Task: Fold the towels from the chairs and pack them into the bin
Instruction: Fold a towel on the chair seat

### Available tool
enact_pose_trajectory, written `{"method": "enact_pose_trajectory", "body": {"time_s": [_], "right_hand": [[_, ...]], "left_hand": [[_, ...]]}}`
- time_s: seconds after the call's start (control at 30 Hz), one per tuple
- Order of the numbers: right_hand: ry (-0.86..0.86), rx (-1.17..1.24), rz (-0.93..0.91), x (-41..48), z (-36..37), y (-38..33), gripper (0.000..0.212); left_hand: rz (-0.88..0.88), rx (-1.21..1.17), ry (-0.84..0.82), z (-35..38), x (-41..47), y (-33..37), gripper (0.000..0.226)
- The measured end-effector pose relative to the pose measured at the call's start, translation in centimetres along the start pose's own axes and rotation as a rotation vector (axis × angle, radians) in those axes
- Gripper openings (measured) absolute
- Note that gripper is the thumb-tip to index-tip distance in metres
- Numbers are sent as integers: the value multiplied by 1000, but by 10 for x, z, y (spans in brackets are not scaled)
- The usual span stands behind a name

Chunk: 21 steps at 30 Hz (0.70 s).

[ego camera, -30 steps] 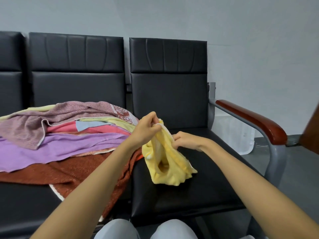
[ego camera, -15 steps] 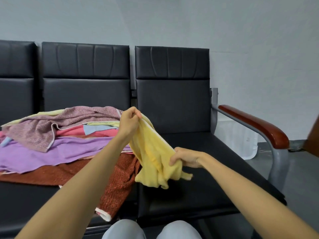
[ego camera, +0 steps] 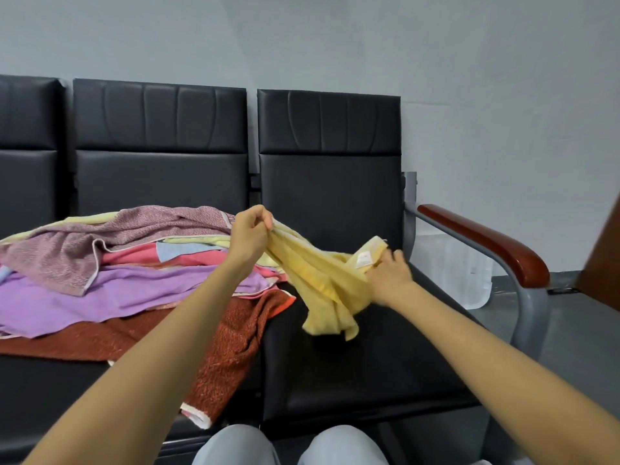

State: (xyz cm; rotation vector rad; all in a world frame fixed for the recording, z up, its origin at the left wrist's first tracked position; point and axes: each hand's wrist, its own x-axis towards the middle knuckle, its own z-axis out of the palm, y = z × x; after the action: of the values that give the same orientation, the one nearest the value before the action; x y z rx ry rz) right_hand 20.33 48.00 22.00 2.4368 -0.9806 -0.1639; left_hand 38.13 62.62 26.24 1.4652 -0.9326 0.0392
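Left hand (ego camera: 250, 237) raised, fingers pinched on the near-left corner of the yellow towel (ego camera: 318, 280), right hand (ego camera: 389, 276) fingers curled on its labelled right end, towel bunched, sagging over the right chair seat (ego camera: 352, 370), pile of towels (ego camera: 100, 263) on the left chair.

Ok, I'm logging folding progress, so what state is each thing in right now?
yellow towel: unfolded, bunched, held up between both hands, lower end hanging.
left hand: grips the towel's upper end.
right hand: grips the towel beside its label.
pile of towels: unfolded, heaped on the middle chair.
rust towel: bottom of the pile, draped over the chair's front edge.
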Motion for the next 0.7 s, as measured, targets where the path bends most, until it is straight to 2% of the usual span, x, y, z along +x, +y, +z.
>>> {"method": "enact_pose_trajectory", "body": {"time_s": [0.1, 0.2, 0.3, 0.5, 0.7], "right_hand": [[50, 58, 174, 1, 3, 32, 32], [66, 25, 180, -4, 17, 43, 28], [165, 78, 162, -7, 27, 43, 26], [505, 358, 302, 5, 18, 65, 20], [741, 572, 505, 21, -55, 101, 28]], "left_hand": [[27, 51, 21, -7, 3, -3, 40], [56, 155, 27, -4, 0, -15, 43], [38, 263, 98, -1, -3, -28, 40], [74, 470, 157, -13, -5, -26, 42], [236, 593, 197, -23, 29, 20, 29]]}}
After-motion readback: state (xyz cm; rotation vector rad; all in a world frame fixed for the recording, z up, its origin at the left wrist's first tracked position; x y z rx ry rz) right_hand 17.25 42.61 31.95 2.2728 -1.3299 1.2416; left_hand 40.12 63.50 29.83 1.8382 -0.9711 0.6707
